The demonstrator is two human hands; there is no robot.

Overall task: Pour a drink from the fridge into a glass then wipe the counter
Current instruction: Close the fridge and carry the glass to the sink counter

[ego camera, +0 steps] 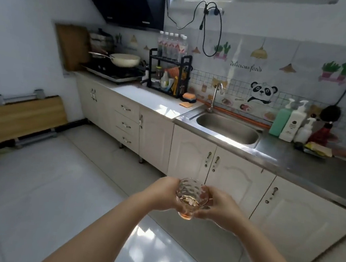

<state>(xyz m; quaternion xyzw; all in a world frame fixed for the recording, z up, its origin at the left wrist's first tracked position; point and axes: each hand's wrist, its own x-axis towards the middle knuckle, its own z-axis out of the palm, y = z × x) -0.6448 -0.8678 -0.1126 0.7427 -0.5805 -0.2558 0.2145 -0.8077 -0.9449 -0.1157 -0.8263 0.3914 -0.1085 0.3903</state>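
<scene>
A clear dimpled glass (pixel 191 195) with a little amber drink in its bottom is held in front of me, above the floor and short of the counter. My left hand (pixel 162 194) grips its left side and my right hand (pixel 220 209) grips its right side. The counter (pixel 149 99) runs from the stove at the left to a steel stretch (pixel 304 164) at the right. An orange sponge (pixel 189 96) and a flat orange cloth (pixel 185 104) lie near the sink's left edge. No fridge is in view.
A steel sink (pixel 227 128) with a tap (pixel 216 95) sits mid-counter. Pump bottles (pixel 291 123) stand to its right, a black rack (pixel 168 73) with bottles to its left, then a pan (pixel 125 59) on the stove. White cabinets (pixel 189 153) line the tiled floor.
</scene>
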